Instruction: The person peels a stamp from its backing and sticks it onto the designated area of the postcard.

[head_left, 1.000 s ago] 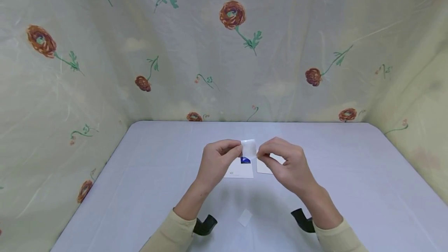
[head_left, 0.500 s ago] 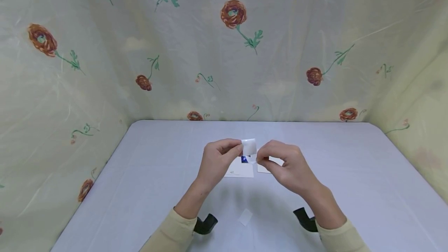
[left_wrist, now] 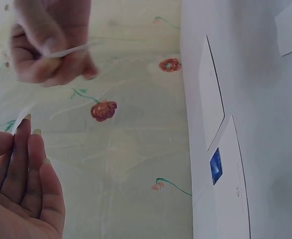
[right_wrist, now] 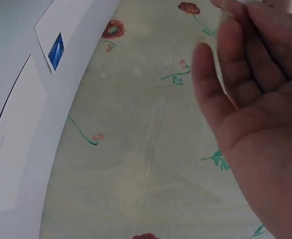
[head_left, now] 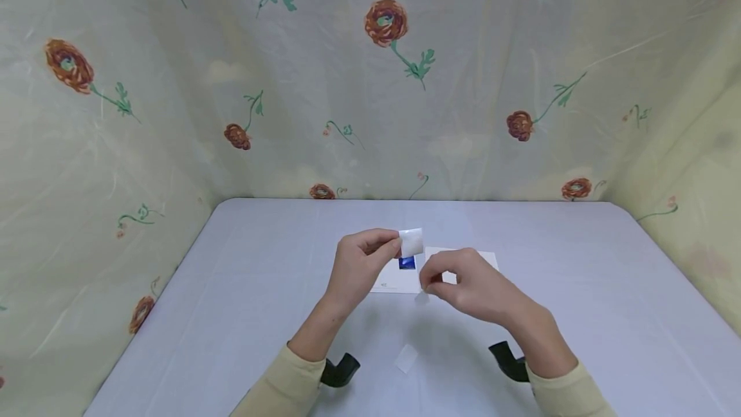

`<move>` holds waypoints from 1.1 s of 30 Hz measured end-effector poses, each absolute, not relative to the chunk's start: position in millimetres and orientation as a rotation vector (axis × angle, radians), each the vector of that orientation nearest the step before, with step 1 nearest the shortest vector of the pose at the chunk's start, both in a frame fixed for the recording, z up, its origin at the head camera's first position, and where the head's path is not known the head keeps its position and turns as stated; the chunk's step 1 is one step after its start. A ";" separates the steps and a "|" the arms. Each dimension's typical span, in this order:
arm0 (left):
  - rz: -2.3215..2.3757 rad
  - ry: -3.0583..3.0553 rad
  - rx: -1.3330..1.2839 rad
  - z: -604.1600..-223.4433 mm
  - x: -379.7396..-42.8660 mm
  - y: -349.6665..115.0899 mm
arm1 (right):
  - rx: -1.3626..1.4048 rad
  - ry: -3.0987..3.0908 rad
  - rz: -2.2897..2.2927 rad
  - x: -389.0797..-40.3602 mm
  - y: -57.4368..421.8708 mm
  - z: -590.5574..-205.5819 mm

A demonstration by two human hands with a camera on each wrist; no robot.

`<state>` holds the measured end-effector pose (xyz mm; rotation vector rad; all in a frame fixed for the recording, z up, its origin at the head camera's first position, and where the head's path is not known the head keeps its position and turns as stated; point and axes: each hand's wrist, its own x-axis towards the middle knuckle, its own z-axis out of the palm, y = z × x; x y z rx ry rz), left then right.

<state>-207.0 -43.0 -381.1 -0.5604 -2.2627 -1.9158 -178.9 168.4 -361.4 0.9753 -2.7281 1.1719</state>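
My left hand (head_left: 365,266) pinches a small white square piece, perhaps a sticker (head_left: 411,242), between thumb and index finger above the table. Lower and to its right, my right hand (head_left: 477,285) pinches a thin, translucent slip (head_left: 422,298), which shows edge-on as a pale slip (left_wrist: 69,51) in the left wrist view. The two pieces are apart. Beneath and beyond the hands lies a white card (head_left: 393,284) with a blue stamp-like picture (head_left: 407,263) at its upper right corner. A second white card (head_left: 489,257) lies beside it, partly hidden by my right hand.
A small white paper square (head_left: 406,358) lies on the table (head_left: 260,262) nearer to me, between the forearms. Black curved wrist mounts (head_left: 340,370) stick out by both sleeves. A flowered curtain (head_left: 463,50) hangs around the table's back and sides.
My right hand has moved down and slightly away from the left hand, drawing the translucent slip off the white square. More of the second card shows. The left hand has hardly moved.
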 end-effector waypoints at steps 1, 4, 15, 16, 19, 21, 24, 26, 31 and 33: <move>-1.920 -2.259 -0.563 -381.2 -207.1 -42.9 | 0.964 -2.804 1.160 -179.0 168.7 -361.6; -1.928 -2.253 -0.568 -381.2 -207.0 -42.8 | 0.982 -2.946 1.135 -180.5 169.0 -364.0; -1.940 -2.246 -0.571 -381.1 -207.1 -43.2 | 1.041 -3.113 1.084 -185.7 165.9 -377.8; -1.943 -2.245 -0.572 -381.0 -207.0 -43.3 | 1.049 -3.126 1.064 -186.1 165.6 -379.8; -1.947 -2.242 -0.574 -381.1 -207.1 -43.4 | 1.074 -3.155 1.003 -187.4 164.9 -385.4; -1.943 -2.241 -0.575 -380.8 -207.1 -43.4 | 1.071 -3.178 0.966 -188.1 164.4 -388.9; -1.940 -2.243 -0.577 -380.5 -207.0 -43.1 | 1.021 -3.246 0.928 -188.1 164.0 -393.2; -1.941 -2.246 -0.575 -380.1 -206.8 -42.8 | 0.971 -3.296 0.886 -187.9 163.6 -395.9; -1.949 -2.255 -0.558 -380.5 -206.8 -42.3 | 0.828 -3.390 0.748 -186.5 163.8 -400.9; -1.951 -2.255 -0.554 -380.6 -206.8 -42.3 | 0.788 -3.399 0.695 -186.2 164.5 -402.0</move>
